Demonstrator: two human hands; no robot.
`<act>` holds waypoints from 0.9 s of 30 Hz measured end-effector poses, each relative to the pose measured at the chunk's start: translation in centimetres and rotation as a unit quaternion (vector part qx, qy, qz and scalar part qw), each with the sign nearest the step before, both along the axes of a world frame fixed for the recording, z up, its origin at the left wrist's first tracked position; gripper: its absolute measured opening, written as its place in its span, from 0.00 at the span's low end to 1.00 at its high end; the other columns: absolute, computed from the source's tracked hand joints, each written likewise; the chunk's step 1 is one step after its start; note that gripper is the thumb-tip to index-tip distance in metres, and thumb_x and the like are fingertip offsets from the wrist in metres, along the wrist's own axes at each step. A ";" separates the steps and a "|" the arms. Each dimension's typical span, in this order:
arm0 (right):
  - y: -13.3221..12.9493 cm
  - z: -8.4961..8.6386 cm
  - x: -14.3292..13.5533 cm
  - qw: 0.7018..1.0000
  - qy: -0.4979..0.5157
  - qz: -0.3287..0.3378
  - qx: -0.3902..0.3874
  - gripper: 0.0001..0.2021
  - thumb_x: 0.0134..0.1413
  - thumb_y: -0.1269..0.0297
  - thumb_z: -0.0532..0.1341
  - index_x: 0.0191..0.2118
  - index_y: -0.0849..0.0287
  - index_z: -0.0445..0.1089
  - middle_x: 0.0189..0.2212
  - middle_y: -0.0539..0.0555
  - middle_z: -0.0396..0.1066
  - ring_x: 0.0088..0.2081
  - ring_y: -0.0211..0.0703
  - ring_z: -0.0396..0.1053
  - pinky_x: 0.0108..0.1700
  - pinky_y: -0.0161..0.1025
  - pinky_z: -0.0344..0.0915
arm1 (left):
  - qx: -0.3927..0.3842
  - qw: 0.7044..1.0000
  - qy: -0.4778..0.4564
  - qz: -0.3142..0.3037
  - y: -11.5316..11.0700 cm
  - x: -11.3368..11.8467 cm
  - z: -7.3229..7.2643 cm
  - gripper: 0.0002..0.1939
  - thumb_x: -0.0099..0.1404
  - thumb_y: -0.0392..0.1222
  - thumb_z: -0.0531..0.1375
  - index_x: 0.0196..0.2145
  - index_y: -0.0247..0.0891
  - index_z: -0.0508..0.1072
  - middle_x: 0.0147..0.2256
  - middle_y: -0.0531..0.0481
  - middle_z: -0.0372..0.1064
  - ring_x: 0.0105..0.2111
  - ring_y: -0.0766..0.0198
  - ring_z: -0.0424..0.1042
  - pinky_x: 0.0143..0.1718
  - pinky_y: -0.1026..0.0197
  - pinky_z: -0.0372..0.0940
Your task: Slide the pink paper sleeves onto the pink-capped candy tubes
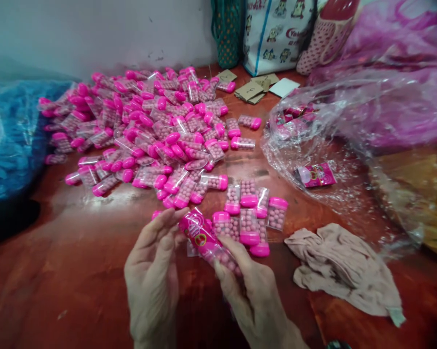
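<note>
My right hand (pixel 256 286) pinches a small clear candy container (pixel 228 259) filled with round pink candies, thumb on one side and fingers on the other. A shiny magenta printed sleeve (pixel 198 232) covers its far end, and the container is tilted up to the left. Beside that end is my left hand (pixel 154 276), its thumb and fingers apart and curved; whether a fingertip touches the sleeve I cannot tell. Just beyond my hands lies a small group of similar pink-capped containers (pixel 249 225). A large heap of them (pixel 141 126) spreads farther back on the red-brown table (pixel 94 291).
At right, a clear plastic bag (pixel 294 160) contains magenta sleeves (pixel 317 174). A crumpled beige cloth (pixel 345 271) lies nearer. Cardboard pieces (pixel 250 90) and a printed white bag (pixel 276 39) are at the back. A blue plastic bag (pixel 14 145) stands left.
</note>
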State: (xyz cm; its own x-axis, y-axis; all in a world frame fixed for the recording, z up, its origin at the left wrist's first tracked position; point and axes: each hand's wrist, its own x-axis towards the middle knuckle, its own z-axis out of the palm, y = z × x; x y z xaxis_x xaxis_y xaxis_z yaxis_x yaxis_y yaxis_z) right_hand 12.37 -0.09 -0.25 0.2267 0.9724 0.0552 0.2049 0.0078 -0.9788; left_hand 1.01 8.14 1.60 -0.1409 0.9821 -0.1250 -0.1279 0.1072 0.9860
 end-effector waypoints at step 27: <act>0.6 0.3 1.1 0.963 0.209 0.105 -0.136 0.17 0.61 0.60 0.53 0.55 0.49 0.64 0.18 0.44 0.58 0.19 0.32 0.58 0.21 0.29 0.57 | 0.080 0.986 0.127 0.070 -0.6 1.3 -0.6 0.07 0.59 0.35 0.60 0.24 0.36 0.70 0.26 0.54 0.71 0.26 0.68 0.69 0.27 0.67 0.63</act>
